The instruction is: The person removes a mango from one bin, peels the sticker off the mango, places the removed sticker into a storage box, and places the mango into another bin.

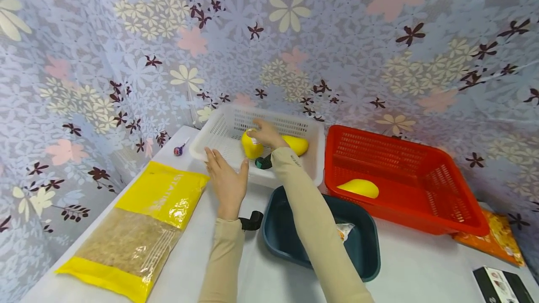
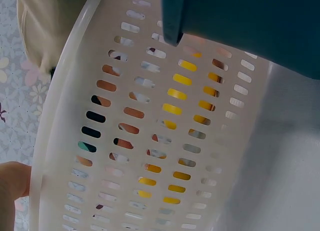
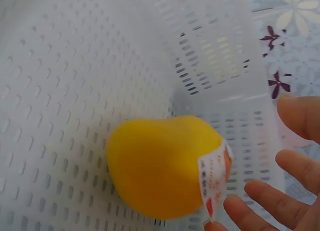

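My right hand (image 1: pixel 269 134) reaches into a white plastic basket (image 1: pixel 318 153), over a yellow mango (image 1: pixel 251 147) with a paper label. In the right wrist view the fingers (image 3: pixel 270 201) are spread beside the labelled end of that mango (image 3: pixel 155 166), the lowest fingertip right at the label. A second mango (image 1: pixel 298 145) lies in the basket to the right, partly behind the right wrist. My left hand (image 1: pixel 229 182), fingers straight, is at the basket's front left side. In the left wrist view its thumb (image 2: pixel 15 180) shows at the basket rim (image 2: pixel 37 166).
A dark teal tub (image 1: pixel 372 251) with a small wrapped item (image 1: pixel 345 230) stands under the right forearm. Right of it is a red basket (image 1: pixel 400 214) holding another mango (image 1: pixel 362 188). A yellow bag (image 1: pixel 139 228) and a lollipop (image 1: pixel 178 150) lie left; an orange packet (image 1: pixel 497 237) and black box (image 1: pixel 501 286) lie right.
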{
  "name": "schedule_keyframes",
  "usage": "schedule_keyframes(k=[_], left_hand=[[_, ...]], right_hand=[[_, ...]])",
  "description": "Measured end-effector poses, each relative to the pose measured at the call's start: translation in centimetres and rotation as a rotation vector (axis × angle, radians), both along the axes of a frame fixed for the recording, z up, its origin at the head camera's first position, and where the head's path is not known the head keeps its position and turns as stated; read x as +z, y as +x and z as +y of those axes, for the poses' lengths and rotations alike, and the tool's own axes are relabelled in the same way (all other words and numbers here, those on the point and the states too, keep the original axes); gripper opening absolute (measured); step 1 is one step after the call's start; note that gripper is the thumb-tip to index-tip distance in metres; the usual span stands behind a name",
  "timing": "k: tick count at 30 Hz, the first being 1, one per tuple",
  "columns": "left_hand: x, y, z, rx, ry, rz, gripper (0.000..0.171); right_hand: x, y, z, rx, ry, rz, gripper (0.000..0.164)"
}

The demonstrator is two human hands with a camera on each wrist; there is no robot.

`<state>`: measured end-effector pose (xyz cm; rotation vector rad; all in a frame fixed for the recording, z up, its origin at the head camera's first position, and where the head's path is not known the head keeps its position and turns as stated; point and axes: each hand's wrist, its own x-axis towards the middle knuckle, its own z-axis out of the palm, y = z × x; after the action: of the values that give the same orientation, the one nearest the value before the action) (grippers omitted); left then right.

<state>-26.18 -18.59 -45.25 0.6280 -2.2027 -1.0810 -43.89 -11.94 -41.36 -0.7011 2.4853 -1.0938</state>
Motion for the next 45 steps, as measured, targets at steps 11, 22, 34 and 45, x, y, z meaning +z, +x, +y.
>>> schedule_keyframes(k=[11, 22, 34, 45], left_hand=[[0.0, 0.0, 0.2, 0.011, 0.003, 0.005, 0.089], [-0.1, -0.2, 0.2, 0.008, -0.004, 0.018, 0.086], [0.0, -0.4, 0.4, 0.018, -0.017, 0.036, 0.085], [0.0, -0.1, 0.4, 0.006, -0.009, 0.057, 0.085]], right_hand=[[-0.9, -0.5, -1.6, 0.004, 0.117, 0.057, 0.068], [-2.4, -1.5, -1.8, 0.037, 0.373, -0.034, 0.084], [-1.6, -0.7, -0.8, 0.064, 0.331, -0.036, 0.066], [0.6, 0.3, 1.9, 0.128, 0.194, -0.071, 0.058]])
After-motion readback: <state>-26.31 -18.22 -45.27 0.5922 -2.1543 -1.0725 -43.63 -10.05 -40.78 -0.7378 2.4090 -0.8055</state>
